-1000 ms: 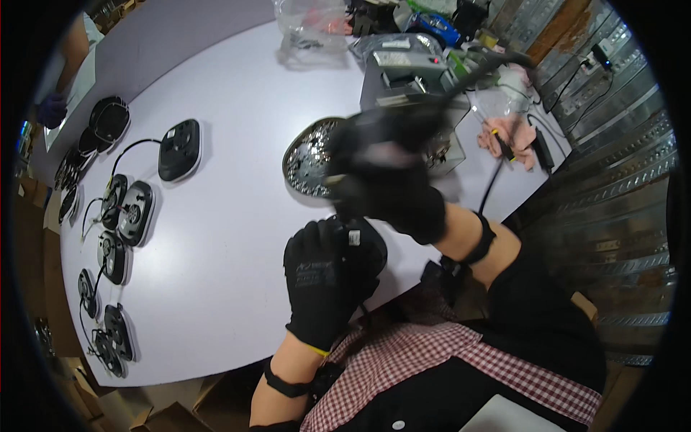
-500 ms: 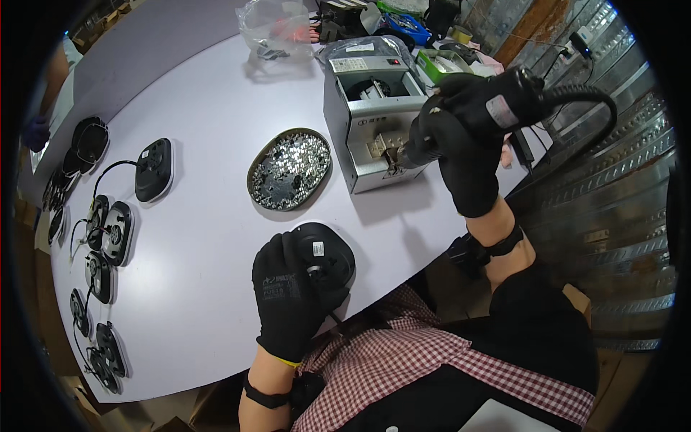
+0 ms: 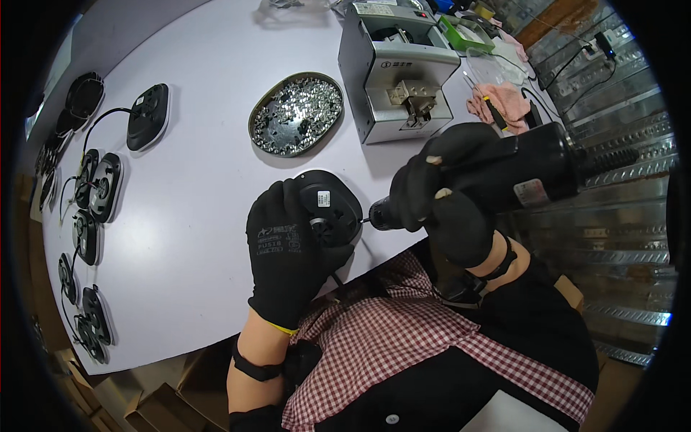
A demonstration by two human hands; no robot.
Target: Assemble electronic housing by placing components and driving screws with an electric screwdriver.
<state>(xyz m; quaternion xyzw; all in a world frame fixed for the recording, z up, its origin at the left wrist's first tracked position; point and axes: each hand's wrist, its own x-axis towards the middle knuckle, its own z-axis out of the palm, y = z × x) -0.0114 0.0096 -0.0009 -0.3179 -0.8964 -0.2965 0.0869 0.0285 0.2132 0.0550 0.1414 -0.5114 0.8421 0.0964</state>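
My left hand, in a black glove, presses a rounded black plastic housing with a white label to the table, fingers over its left side. Part of the housing is hidden under that hand. A black electric screwdriver is gripped in my gloved right hand. It lies nearly level, its bit at the housing's right edge; whether a screw sits on the bit is too small to tell. Beyond the hands stand a silver screw feeder and an oval dish of small shiny metal pieces.
Several similar black housings with cables lie along the left, one housing set apart from the others. At the back right are a green box and a pink cloth. A corrugated metal wall borders the right side.
My right hand has brought the screwdriver away from the feeder's front, down and left to the housing's edge. My left hand still holds the housing. The view has shifted.
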